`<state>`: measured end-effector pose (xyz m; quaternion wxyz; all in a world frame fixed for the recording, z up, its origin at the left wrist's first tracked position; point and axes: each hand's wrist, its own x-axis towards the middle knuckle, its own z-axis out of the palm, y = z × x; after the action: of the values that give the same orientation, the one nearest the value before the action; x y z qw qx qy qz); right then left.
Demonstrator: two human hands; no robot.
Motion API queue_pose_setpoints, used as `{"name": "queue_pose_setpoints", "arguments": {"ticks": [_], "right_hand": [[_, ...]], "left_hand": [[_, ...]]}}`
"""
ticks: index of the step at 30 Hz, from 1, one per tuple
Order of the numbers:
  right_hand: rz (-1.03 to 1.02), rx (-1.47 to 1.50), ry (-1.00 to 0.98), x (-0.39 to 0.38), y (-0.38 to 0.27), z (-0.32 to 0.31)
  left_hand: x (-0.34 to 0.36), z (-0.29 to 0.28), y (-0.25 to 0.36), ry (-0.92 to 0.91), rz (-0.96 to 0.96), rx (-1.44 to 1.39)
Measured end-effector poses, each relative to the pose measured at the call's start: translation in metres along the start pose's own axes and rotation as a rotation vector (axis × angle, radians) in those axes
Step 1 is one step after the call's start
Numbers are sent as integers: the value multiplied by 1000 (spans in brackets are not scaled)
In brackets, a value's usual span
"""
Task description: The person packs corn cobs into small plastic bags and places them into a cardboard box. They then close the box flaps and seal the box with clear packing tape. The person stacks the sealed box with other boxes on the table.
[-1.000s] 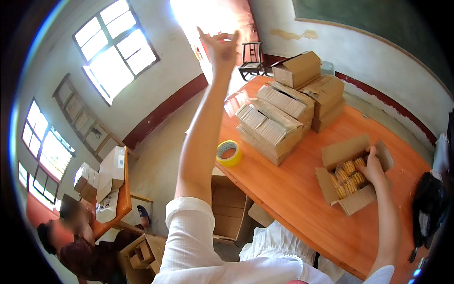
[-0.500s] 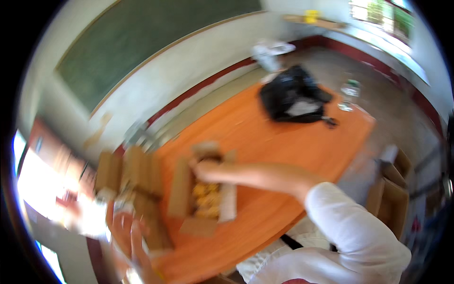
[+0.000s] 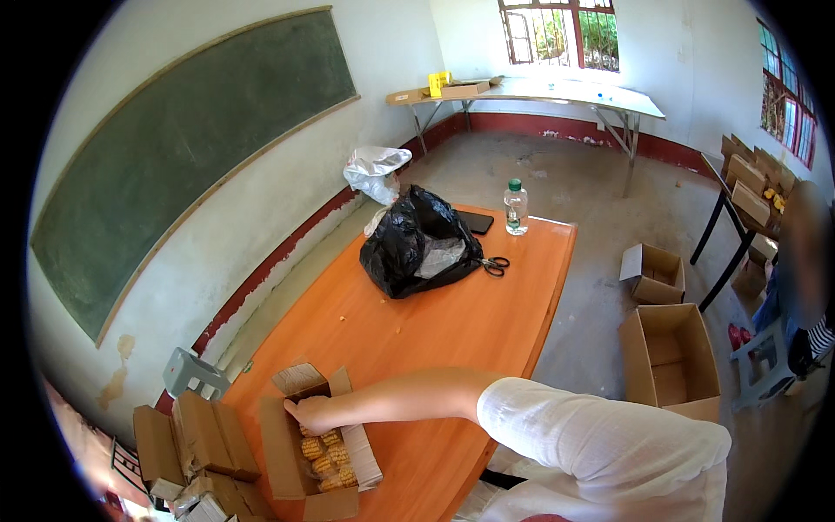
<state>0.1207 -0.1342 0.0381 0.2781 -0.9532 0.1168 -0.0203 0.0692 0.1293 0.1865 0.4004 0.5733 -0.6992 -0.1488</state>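
My right hand (image 3: 311, 415) reaches into an open cardboard box (image 3: 280, 448) near the left front of the orange table. Its fingers look curled downward beside the box's far wall. Whatever they may hold is hidden beneath the hand. Yellow corn cob pieces (image 3: 332, 465), seemingly in clear wrapping, lie in the box just below my hand. The box flaps stand folded outward. My left hand is outside the picture.
Several cardboard boxes (image 3: 209, 439) crowd the left table end. Farther along the table (image 3: 435, 335) are a black plastic bag (image 3: 391, 252), scissors (image 3: 496, 266), a dark phone (image 3: 477, 223) and a clear bottle (image 3: 516, 210). Open cartons (image 3: 670, 357) stand on the floor at right.
The view has swung, so the table and box appear farther left and lower. My left hand, raised with fingers spread before, has left the picture. My right hand stays in the box.
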Motion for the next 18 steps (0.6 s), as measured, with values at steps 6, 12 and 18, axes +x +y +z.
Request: {"name": "queue_pose_setpoints", "arguments": {"ticks": [6, 12, 18], "right_hand": [[-47, -55, -6, 0, -5, -10], [-64, -78, 3, 7, 5, 2], [-82, -89, 86, 3, 5, 1]], "left_hand": [[8, 8, 7, -256, 105, 126], [8, 16, 11, -325, 96, 196], [20, 25, 23, -316, 57, 187]]}}
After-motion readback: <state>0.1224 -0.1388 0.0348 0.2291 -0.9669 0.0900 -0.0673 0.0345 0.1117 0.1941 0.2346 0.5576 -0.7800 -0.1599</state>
